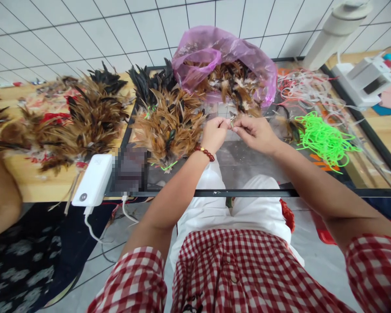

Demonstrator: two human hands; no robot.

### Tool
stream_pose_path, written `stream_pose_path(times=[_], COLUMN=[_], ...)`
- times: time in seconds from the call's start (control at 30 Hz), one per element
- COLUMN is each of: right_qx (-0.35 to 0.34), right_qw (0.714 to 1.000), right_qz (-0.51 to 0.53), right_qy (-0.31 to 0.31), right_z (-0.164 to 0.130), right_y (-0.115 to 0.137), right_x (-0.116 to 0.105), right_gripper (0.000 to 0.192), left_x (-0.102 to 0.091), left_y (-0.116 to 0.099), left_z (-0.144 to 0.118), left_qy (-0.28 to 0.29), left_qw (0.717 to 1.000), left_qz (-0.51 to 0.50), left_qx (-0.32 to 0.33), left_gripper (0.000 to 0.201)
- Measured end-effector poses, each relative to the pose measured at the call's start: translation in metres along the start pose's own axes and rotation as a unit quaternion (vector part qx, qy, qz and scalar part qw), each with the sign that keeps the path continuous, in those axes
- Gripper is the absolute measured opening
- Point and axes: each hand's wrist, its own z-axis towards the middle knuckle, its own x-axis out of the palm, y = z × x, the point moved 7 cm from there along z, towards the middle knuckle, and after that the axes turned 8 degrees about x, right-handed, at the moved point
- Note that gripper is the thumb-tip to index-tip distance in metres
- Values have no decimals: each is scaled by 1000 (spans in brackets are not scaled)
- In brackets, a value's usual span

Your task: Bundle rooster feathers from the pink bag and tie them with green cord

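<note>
Glass tabletop [247, 165]: L hand [215, 135] & R hand [256, 132] grips pinch small feather [232, 121], axis unclear.

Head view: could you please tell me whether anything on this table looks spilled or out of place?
The white power bank overhangs the table edge, its cable dangling. Both hands pinch small feathers by the pink bag.

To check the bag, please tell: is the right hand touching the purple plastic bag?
Apart. The head view shows the right hand below the purple plastic bag, with table visible between.
</note>
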Motion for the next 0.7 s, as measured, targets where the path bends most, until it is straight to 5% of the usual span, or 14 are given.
stream_pose_path(times=[0.13, 0.27, 0.53, 0.7], right_qx=[-49, -10, 78, -16], right_qw=[998, 998, 988, 998], right_qz=[-24, 29, 130, 21], right_qy=[-5, -50, -40, -63], right_z=[-1, 4, 3, -2], right_y=[8, -3, -20, -3], right_x=[-9, -23, -10, -14], right_gripper=[33, 42, 49, 40], left_x=[8, 30, 22, 5], left_y=[-6, -6, -13, -7], left_z=[-1, -19, -20, -8], left_qy=[112, 254, 94, -14], left_qw=[974, 964, 984, 992], left_qz=[177, 68, -137, -119], left_qx=[89, 28, -71, -38], left_gripper=[29, 28, 35, 35])
